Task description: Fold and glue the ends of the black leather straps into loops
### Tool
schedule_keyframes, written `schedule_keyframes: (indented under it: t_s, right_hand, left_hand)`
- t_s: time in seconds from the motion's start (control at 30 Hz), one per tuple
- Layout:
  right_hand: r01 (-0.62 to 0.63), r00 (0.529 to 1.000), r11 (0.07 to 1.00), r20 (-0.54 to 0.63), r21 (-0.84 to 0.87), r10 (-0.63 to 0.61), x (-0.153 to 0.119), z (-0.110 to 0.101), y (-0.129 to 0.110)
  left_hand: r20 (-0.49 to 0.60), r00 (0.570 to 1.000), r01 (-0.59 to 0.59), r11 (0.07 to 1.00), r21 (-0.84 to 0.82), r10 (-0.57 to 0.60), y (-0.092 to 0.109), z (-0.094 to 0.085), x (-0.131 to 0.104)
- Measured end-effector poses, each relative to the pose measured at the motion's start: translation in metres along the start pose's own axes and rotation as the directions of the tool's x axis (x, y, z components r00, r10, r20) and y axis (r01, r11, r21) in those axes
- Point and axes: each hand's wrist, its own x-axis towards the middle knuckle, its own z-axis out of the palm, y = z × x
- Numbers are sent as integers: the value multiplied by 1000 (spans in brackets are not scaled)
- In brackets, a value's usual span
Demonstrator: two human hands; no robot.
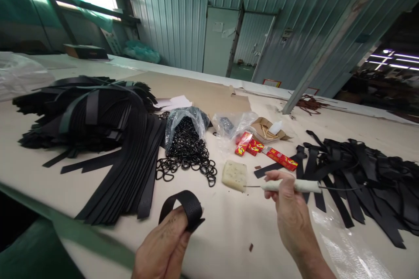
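Note:
My left hand pinches a black strap bent into a loop, low in the view. On the right, my right hand is closed around a white-handled tool. The tool's thin metal tip reaches left to the edge of a yellowish block, and a wire-like line runs from the handle's other end. Black metal rings spill from a clear plastic bag beyond my left hand. Long black straps lie piled at the left; looped black straps are heaped at the right.
Red and yellow boxes lie beyond my right hand, beside a torn brown packet. Behind them is a clear plastic bag. A slanted metal post stands at the table's far side. Reddish-brown cords lie near it.

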Motion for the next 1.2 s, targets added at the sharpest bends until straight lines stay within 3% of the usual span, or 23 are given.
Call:
schedule_keyframes:
  t_s: [0.2,0.37,0.57,0.63,0.77,0.87,0.93,1.0,1.1,1.2]
  right_hand:
    - [75,997,987,15,-144,-74,20,3,19]
    - [94,994,959,73,-269,-77,24,10,22]
    - [97,993,947,100,-305,-69,27,10,25]
    - [70,995,942,86,-329,-44,27,9,25]
    - [-34,999,922,6,-385,39,30,6,24]
    - [-95,992,966,-99,-240,73,29,3,21]
    - [-134,976,991,-176,-2,131,22,1,12]
    - [-195,953,946,-179,260,245,8,3,-2]
    - [-340,926,811,20,477,376,-19,12,-28]
    - [-436,898,715,217,546,382,-41,28,-47]
  left_hand:
    - [14,1000,25,999,-32,-24,-6,14,7]
    - [23,998,64,995,-82,-62,-7,15,9]
    - [51,984,177,981,-78,-173,-3,12,15]
    - [42,991,134,987,-87,-131,0,9,19]
    - [23,990,-142,989,-39,143,4,0,27]
    - [56,964,-260,965,34,258,6,-9,31]
    - [84,942,-330,943,54,325,7,-12,32]
    - [118,908,-414,906,90,403,7,-14,31]
    - [189,866,-491,860,139,463,8,-12,27]
    - [239,866,-477,869,128,440,12,-10,25]
